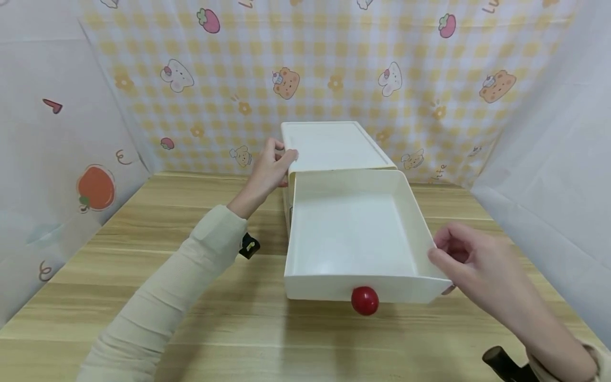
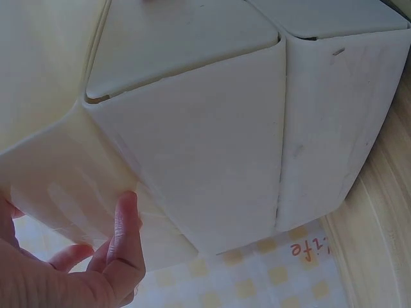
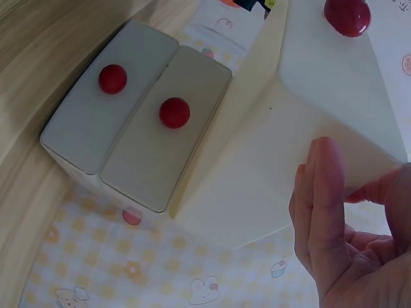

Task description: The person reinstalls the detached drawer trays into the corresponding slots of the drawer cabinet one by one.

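Observation:
A white drawer cabinet (image 1: 339,146) stands at the back middle. Its top drawer (image 1: 353,233) is pulled far out toward me, with bare floor showing inside and a round red knob (image 1: 365,301) on its front. My left hand (image 1: 267,170) rests at the cabinet's upper left edge, thumb at the top; in the left wrist view its extended finger (image 2: 127,218) presses the side wall. My right hand (image 1: 472,265) pinches the drawer's right wall near the front corner. From the right wrist, long fingers (image 3: 326,186) lie along that wall's outer face.
Below the top drawer are two closed drawers with red knobs (image 3: 174,113). The wood-grain table (image 1: 200,297) runs under everything. Behind hangs a yellow checked cloth (image 1: 334,63), with pale cloth walls at both sides. Black gear (image 1: 249,246) shows by the left wrist.

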`<state>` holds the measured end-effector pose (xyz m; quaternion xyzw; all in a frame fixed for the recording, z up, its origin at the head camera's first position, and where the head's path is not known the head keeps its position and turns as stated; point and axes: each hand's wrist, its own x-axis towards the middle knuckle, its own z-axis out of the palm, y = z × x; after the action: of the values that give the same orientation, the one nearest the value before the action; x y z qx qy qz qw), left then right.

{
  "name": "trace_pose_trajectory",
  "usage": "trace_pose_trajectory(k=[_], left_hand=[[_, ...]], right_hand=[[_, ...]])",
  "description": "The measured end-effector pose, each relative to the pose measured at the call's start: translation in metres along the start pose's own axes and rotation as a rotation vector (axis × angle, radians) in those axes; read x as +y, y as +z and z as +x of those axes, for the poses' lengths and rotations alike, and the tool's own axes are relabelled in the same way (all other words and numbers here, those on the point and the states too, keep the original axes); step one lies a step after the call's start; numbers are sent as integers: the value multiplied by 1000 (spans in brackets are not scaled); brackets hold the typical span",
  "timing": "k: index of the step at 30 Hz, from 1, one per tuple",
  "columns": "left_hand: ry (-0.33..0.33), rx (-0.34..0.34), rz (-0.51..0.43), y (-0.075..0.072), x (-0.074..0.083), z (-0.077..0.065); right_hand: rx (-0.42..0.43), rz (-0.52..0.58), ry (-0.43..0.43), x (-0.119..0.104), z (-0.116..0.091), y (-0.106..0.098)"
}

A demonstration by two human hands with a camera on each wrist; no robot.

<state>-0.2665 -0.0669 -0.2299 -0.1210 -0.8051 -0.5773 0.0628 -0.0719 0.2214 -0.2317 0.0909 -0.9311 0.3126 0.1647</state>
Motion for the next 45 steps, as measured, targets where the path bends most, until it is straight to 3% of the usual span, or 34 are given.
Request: trace_pose_trajectory(k=[8, 24, 45], left_hand=[[7, 4, -7, 0, -2, 1], [-2, 10, 12, 0, -1, 1], [-16, 1, 24, -1, -1, 1]], right_hand=[[-35, -33, 22, -1, 10, 3], [-106, 13, 56, 9, 29, 3], [-115, 26, 61, 12, 57, 2]])
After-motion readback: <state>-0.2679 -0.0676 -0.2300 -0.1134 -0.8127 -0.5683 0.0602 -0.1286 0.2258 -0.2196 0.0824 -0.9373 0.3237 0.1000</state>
